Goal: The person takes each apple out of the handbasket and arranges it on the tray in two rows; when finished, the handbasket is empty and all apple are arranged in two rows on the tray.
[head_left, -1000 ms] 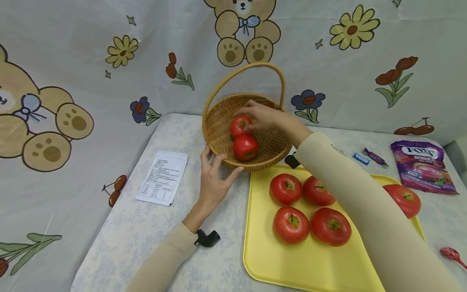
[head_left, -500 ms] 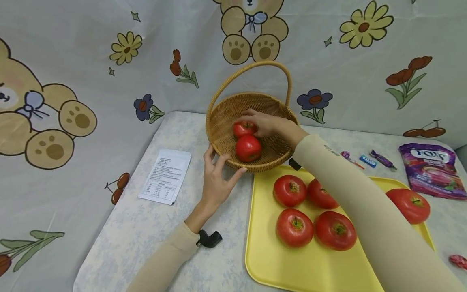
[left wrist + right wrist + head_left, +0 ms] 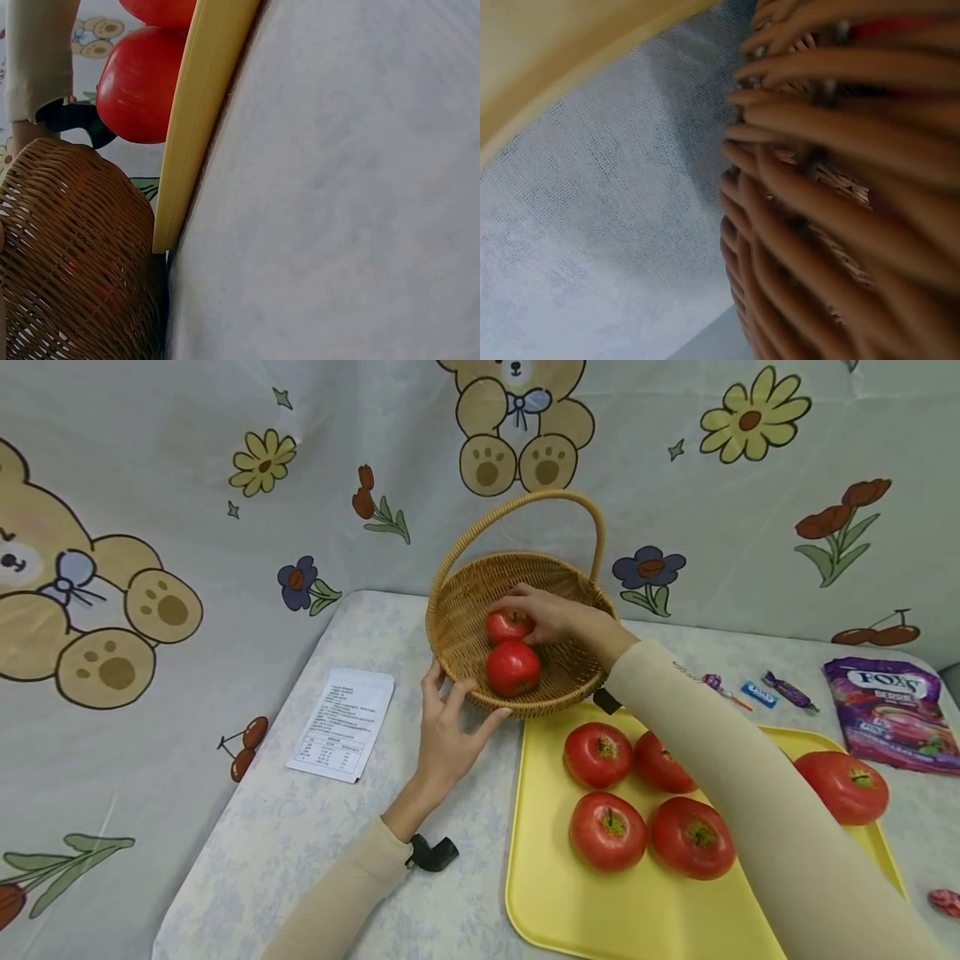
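A brown wicker basket [image 3: 465, 602] with a tall hoop handle stands tilted, its mouth facing me. Two red apples lie inside: a rear apple [image 3: 508, 625] and a front apple [image 3: 513, 669]. My right hand [image 3: 547, 612] reaches in over the right rim and grips the rear apple from above, covering part of it. With spread, bent fingers and thumb my left hand [image 3: 447, 732] holds the basket's near left rim. In the left wrist view, the woven wall [image 3: 82, 255] fills the lower left, red showing through. Basket weave [image 3: 840, 187] fills much of the right wrist view.
A yellow tray [image 3: 585, 910] with several red apples [image 3: 607, 831] lies right of the basket, partly under my right sleeve. A white printed packet [image 3: 341, 725] lies left. Wrapped candies [image 3: 789, 691] and a purple candy bag [image 3: 892, 710] are at the back right.
The view has shifted slightly. My right hand has sunk a little lower into the basket, its fingers closer round the rear apple. My left hand stays at the rim.
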Available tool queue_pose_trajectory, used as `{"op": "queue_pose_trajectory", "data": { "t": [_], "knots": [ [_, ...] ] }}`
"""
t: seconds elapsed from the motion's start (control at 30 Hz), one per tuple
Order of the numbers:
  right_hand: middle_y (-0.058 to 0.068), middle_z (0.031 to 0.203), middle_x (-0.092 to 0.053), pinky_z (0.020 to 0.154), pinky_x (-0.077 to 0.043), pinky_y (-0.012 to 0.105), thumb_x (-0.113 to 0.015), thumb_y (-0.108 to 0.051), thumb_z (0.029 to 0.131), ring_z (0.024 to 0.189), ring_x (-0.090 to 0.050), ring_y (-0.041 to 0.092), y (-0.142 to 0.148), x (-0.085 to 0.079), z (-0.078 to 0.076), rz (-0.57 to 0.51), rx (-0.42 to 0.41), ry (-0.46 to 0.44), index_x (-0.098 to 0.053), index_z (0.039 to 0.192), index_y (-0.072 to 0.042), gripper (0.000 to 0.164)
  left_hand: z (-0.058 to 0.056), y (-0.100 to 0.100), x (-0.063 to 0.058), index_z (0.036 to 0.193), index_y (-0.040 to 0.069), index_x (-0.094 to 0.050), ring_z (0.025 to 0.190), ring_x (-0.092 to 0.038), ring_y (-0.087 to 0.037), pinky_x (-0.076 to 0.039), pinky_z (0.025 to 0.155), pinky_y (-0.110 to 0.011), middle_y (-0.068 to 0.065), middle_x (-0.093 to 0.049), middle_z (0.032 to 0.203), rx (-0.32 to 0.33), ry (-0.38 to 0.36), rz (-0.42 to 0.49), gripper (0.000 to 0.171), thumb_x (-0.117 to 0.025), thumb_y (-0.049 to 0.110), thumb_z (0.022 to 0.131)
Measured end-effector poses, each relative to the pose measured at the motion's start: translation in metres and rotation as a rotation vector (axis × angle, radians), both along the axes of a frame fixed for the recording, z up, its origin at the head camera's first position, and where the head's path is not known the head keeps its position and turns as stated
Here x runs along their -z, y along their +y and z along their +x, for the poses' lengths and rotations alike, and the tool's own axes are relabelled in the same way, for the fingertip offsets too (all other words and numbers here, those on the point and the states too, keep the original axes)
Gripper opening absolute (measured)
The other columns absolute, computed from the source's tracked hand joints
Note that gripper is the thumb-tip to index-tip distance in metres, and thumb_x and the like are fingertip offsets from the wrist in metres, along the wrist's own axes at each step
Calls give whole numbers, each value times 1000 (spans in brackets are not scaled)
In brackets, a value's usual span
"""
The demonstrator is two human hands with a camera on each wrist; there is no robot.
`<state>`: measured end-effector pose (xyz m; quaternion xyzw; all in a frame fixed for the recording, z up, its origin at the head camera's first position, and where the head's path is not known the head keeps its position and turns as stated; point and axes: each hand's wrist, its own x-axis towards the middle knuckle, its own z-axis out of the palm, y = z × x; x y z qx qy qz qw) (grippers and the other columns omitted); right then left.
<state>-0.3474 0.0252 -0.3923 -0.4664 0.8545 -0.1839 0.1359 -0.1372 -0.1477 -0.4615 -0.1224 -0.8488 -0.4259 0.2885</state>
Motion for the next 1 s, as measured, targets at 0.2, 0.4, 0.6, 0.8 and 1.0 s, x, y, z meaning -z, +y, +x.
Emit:
{"op": "queue_pose_trajectory", "data": {
  "t": [0.2,0.4,0.6,0.8,1.0],
  "knots": [
    [18,130,-43,92,-47,51,-79,-5,80,107,-53,34,10,-8,2,-20,61,-21,-50,142,-17,70,1,2,-1,110,8,-58,140,-32,-39,-44,105,-48,-14,-18,156,6,1,4,49,-74,47,85],
    [19,132,-42,99,-43,53,-82,-12,80,118,-50,35,20,-17,5,-21,80,4,-49,143,-18,71,2,3,-1,110,9,-58,140,-32,-39,-44,105,-47,-13,-18,156,1,1,-3,48,-75,45,85],
    [18,135,-41,102,-41,54,-83,-16,79,123,-47,35,31,-32,13,-56,100,22,-50,142,-19,71,4,3,-1,110,8,-58,139,-33,-42,-45,103,-51,-16,-20,155,2,11,-2,47,-77,41,84],
    [18,140,-39,103,-41,54,-82,-14,80,126,-45,35,45,-44,23,-71,113,35,-50,142,-20,70,5,2,-1,111,7,-59,140,-33,-41,-44,104,-50,-17,-18,156,-7,-10,-3,50,-74,46,85],
    [19,138,-40,99,-43,54,-82,-13,80,122,-48,37,60,-48,31,-83,95,78,-51,142,-18,69,6,2,-2,113,11,-59,140,-33,-42,-44,103,-51,-15,-17,157,-7,-10,3,49,-73,48,86]
  ]
}}
